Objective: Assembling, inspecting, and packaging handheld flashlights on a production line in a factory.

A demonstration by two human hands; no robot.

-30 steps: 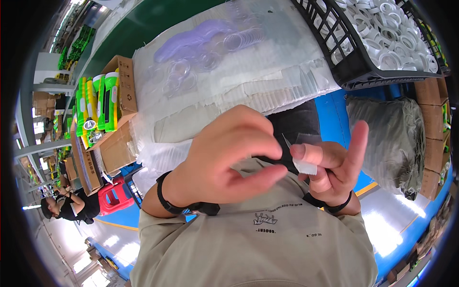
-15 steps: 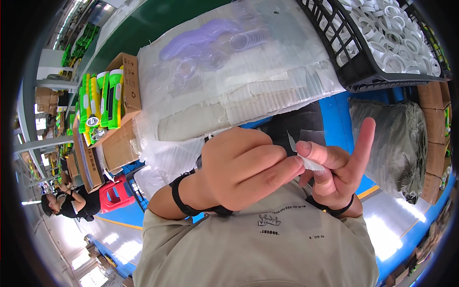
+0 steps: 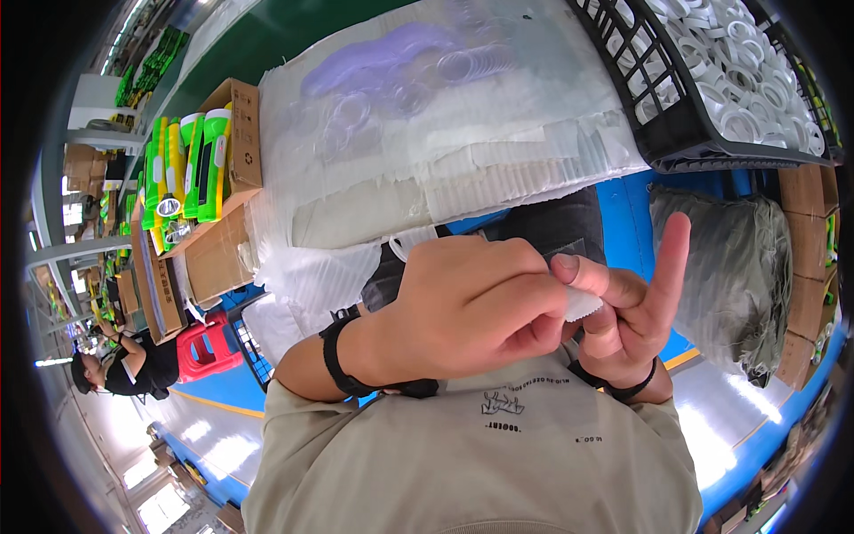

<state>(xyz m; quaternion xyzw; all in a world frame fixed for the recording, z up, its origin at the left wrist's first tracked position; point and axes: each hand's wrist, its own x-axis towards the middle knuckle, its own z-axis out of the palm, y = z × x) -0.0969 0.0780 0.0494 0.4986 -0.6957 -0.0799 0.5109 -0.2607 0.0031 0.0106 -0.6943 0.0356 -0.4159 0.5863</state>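
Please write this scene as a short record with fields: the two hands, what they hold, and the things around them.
left hand: left hand closed in front of the chest, black band on its wrist, fingers at a small white piece
right hand: right hand pinches the small white piece, one finger straight up
in front: clear plastic sheets over a table
upper right: black crate with white rings
left: cardboard boxes with green and yellow items
far left: another person beside a red stool
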